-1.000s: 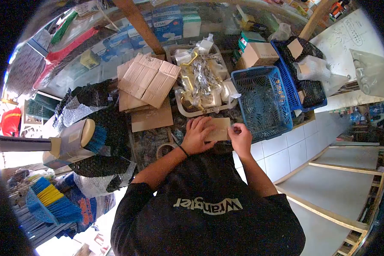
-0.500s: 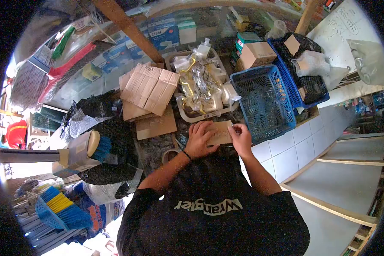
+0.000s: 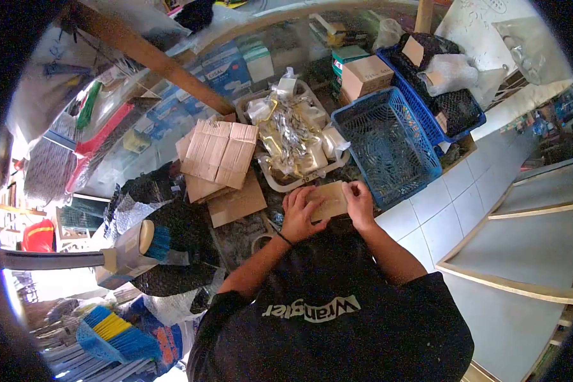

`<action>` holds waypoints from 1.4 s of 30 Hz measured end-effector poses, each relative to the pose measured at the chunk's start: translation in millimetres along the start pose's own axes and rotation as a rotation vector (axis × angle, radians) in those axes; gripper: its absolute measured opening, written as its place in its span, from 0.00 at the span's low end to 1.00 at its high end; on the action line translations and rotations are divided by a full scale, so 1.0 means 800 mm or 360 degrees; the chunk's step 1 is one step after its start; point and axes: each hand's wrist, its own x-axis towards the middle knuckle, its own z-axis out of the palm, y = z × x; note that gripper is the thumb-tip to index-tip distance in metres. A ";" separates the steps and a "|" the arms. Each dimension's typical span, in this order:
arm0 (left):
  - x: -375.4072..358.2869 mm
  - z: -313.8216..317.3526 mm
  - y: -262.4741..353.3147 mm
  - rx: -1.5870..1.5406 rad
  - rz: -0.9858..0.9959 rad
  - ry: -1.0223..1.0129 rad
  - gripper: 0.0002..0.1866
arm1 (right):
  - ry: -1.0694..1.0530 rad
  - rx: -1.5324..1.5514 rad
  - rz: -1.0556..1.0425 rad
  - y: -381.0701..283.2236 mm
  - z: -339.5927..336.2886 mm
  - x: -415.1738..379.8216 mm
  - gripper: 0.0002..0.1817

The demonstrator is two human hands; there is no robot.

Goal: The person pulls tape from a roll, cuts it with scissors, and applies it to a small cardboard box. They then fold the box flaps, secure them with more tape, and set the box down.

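Close to my body, my left hand [image 3: 301,215] grips the left side of a small flat tan cardboard box [image 3: 330,201], fingers over its top and thumb at the near edge. My right hand [image 3: 360,205] pinches the same box at its right end. Whether the box is folded shut is too small to tell. Just beyond it stands a pale plastic tray [image 3: 312,176] heaped with clear-wrapped metal and yellow parts [image 3: 293,130]. Left of the tray lies a stack of cardboard pieces [image 3: 219,153].
An open blue plastic basket [image 3: 388,149] stands right of the tray, beside another blue basket [image 3: 449,127] holding black mesh and bubble wrap. A tape roll [image 3: 261,243] lies near my left forearm. On the left are a brush [image 3: 156,242] and black wrapping [image 3: 184,216].
The view has turned slightly, so the surroundings sit differently in the picture. Both hands still hold the small cardboard box, and my right-hand fingers have shifted a little along its right end.
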 end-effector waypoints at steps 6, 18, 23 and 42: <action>0.000 0.003 -0.001 0.0020 0.0025 -0.0016 0.30 | -0.0100 0.0419 0.0264 0.028 0.007 0.003 0.19; -0.005 0.004 -0.004 0.0125 0.0026 -0.0032 0.29 | -0.0185 0.0335 0.0651 0.027 -0.003 0.007 0.18; -0.005 0.003 -0.004 0.0096 0.0027 -0.0038 0.30 | -0.0090 0.0619 0.0369 0.032 0.004 0.005 0.13; -0.010 0.004 -0.014 -0.0058 0.0035 -0.0108 0.30 | -0.0034 0.0722 0.0379 0.028 0.017 0.018 0.15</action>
